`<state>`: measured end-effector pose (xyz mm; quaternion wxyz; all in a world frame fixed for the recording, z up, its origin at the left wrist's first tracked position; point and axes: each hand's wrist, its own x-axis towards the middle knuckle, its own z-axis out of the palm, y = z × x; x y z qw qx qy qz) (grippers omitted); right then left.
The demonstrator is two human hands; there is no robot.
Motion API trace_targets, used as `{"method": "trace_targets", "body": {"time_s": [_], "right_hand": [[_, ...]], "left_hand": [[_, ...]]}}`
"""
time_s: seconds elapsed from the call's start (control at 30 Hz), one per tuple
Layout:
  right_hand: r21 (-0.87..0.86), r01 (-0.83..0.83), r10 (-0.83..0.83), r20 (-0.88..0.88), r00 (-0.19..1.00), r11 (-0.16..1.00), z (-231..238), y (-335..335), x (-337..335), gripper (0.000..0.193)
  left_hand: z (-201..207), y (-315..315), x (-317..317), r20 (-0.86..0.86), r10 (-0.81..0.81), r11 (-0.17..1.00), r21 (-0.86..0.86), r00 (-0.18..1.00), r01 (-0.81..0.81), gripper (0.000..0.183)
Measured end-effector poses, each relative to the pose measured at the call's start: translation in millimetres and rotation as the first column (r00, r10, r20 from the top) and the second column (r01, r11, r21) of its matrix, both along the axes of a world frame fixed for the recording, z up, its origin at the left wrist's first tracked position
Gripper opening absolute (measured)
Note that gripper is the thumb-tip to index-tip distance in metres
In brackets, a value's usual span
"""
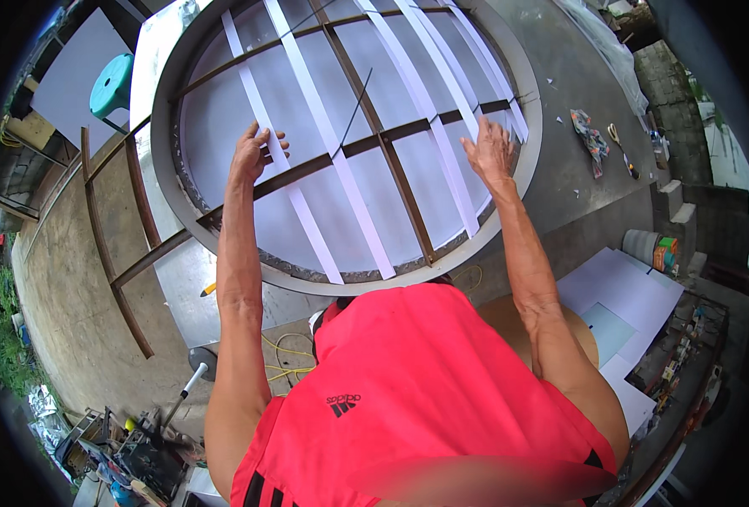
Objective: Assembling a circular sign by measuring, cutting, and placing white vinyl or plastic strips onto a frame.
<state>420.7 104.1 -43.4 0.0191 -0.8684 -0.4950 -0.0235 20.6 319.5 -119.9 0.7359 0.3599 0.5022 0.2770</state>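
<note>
One round grey frame [163,144], placed before the person, far rim cut off by the upper edge. White strips [313,101]: at least five, laid lengthwise; those at right lie close, making the count uncertain. Brown bars [402,193] within the frame: one lengthwise, two crosswise. Thin dark rod [356,110]: one, slanting. Left hand [254,154]: one, fingers part-curled about the leftmost strip, thumb and fingertips to either side; whether it grips cannot be told. Right hand [491,152]: one, fingers bent down over a strip near the right rim; its fingertip contact is hard to make out. Red shirt [442,363]: one, with dark logo and lettering. Teal stool [111,84]: one. Lower-left clutter: partly lost in dark vignette, uncounted.
</note>
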Motion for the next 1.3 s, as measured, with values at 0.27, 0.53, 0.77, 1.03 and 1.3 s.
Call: {"method": "trace_targets", "body": {"time_s": [0.27,0.53,0.77,1.03,1.3], "right_hand": [[0.358,0.032,0.115,-0.382,0.917,0.933,-4.9,-8.5,12.4,0.040],[0.283,0.260,0.155,-0.893,0.422,0.923,25.7,-18.0,-104.9,0.060],[0.198,0.140,0.165,-0.962,0.219,0.970,10.0,7.2,-216.4,0.044],[0.090,-0.009,0.090,-0.964,0.252,0.996,-21.8,20.6,-275.1,0.033],[0.124,-0.061,0.134,-0.972,0.194,0.990,-33.7,17.8,-285.1,0.032]], "left_hand": [[3.0,-2.0,1.1,-0.021,0.033,0.999,0.031,0.999,-0.033,0.053],[6.2,-3.0,-2.2,0.030,0.019,1.000,-0.012,0.999,-0.019,0.045],[5.3,-3.4,-2.9,0.046,0.047,0.999,-0.026,0.998,-0.046,0.050],[-5.6,-0.3,2.5,0.010,0.094,0.995,-0.023,0.996,-0.094,0.060],[-2.4,-4.0,-0.1,0.153,0.073,0.997,-0.009,0.986,-0.072,0.073]]}}
